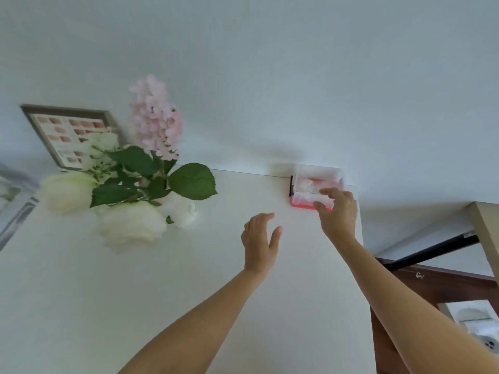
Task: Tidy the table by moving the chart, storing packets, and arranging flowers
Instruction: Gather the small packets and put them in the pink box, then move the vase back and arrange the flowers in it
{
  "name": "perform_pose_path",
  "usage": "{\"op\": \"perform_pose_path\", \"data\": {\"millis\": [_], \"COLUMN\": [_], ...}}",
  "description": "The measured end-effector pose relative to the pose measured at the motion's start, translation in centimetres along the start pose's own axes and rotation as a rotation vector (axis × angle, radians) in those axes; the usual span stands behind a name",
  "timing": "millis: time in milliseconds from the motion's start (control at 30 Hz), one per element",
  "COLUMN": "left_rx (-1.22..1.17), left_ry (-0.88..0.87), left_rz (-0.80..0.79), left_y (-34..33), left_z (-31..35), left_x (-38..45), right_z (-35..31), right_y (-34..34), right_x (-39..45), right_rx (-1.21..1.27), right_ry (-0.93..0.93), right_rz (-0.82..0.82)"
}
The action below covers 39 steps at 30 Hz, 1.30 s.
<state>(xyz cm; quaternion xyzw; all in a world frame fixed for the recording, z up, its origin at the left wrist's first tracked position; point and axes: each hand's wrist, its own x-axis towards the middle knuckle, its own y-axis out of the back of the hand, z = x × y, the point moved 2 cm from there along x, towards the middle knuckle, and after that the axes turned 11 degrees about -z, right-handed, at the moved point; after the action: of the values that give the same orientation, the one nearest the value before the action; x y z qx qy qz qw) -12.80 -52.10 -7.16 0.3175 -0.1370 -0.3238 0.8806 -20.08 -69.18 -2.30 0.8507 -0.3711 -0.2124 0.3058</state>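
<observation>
The right hand is resting spread fingers on the box; the left hand, open and empty, is hovering near its left.

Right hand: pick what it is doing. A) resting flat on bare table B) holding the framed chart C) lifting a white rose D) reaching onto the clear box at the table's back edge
D: the right hand has its fingers on the clear box by the wall, far from the flowers and the chart.
</observation>
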Motion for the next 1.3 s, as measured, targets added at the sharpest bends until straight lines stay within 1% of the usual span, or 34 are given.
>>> {"op": "perform_pose_path", "data": {"millis": [100, 267, 400, 533, 633, 800, 900, 1067, 1200, 1300], "left_rx": [0.013, 0.023, 0.01, -0.041, -0.089, -0.159, -0.201, -0.225, -0.265, -0.314], "left_ry": [0.009, 0.166, 0.295, 0.332, 0.307, 0.203, 0.147, 0.08, 0.005, 0.004], "left_rz": [0.028, 0.092, 0.12, 0.078, 0.003, -0.127, -0.196, -0.288, -0.295, -0.221], "left_y": [3.1, 9.2, 13.9, 18.1, 20.9, 23.9, 24.4, 24.0, 22.8, 21.8], "left_z": [-3.1, -9.7, -14.5, -18.6, -21.2, -24.2, -24.6, -24.7, -24.1, -24.0], "left_x": [-4.2, -9.3, -11.2, -11.3, -10.4, -7.2, -5.3, -1.6, 0.6, 1.4], "right_z": [-1.3, -3.7, -6.1, -9.2, -11.9, -15.7, -16.8, -17.9, -18.1, -18.0], "right_y": [-2.2, -7.6, -12.4, -17.2, -20.7, -25.9, -27.4, -28.6, -29.0, -29.5], "right_x": [-2.8, -7.3, -10.5, -12.9, -14.2, -15.0, -14.5, -12.3, -10.9, -10.5], "right_rx": [-0.005, -0.013, -0.046, -0.065, -0.059, 0.007, 0.052, 0.129, 0.165, 0.237], "right_ry": [0.042, 0.089, 0.102, 0.09, 0.057, 0.002, -0.051, -0.088, -0.085, -0.049], "right_rz": [-0.058, -0.194, -0.305, -0.372, -0.379, -0.372, -0.341, -0.27, -0.287, -0.268]}}
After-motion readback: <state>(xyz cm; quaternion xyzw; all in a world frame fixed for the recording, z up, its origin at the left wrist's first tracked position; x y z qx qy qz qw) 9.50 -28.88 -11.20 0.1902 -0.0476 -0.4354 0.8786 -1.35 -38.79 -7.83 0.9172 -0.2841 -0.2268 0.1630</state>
